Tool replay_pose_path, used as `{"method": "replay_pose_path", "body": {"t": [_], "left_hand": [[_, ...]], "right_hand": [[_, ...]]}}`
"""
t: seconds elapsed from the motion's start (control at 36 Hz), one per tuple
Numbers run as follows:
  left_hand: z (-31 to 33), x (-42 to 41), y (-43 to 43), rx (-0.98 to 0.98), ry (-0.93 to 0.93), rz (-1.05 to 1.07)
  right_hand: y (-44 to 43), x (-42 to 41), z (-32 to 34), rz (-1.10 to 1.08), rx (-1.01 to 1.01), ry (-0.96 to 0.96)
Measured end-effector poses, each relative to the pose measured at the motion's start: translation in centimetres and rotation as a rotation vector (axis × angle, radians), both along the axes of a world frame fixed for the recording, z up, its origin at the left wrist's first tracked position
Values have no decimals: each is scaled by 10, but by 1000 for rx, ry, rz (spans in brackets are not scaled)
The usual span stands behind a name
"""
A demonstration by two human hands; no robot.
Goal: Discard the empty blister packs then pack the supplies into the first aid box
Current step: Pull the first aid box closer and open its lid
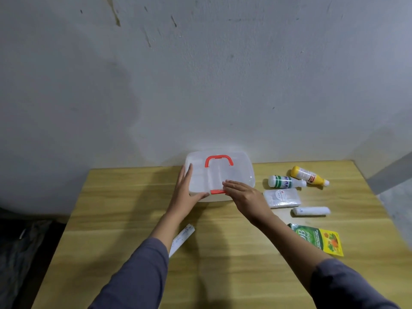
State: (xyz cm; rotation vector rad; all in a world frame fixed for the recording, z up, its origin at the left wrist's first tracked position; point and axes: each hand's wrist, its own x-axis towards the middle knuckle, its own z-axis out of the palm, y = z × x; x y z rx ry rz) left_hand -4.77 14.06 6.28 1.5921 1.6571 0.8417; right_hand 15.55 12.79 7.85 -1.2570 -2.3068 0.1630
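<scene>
Your left hand (186, 190) lies flat against the closed first aid box (219, 175) at the table's far edge, right hand (242, 195) fingers together at its red latch (218, 192); supplies beside it remain unpacked

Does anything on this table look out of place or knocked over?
Mostly tidy. Both bottles, the yellow one and the white one with green stripes, lie on their sides, and a silvery blister strip lies apart, left of the other supplies.

One box (231, 175); two bottles (286, 181); one sachet (316, 240); one blister strip (181, 238).
</scene>
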Motion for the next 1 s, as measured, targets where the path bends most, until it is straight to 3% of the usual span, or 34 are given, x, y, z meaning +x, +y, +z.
{"method": "replay_pose_path", "body": {"t": [0.25,0.53,0.67,0.89,1.0], "left_hand": [[-39,-13,5,-179,-177,102],[-2,-6,-17,-197,-195,57],[-3,-8,-20,-237,-256,29],[-14,-3,-17,-214,-283,22],[-13,4,-24,-234,-329,57]], "right_hand": [[0,0,17,24,16,88],[26,2,61,27,109,251],[60,2,81,-104,157,365],[101,4,87,-301,16,350],[102,18,84,-378,65,380]]}}
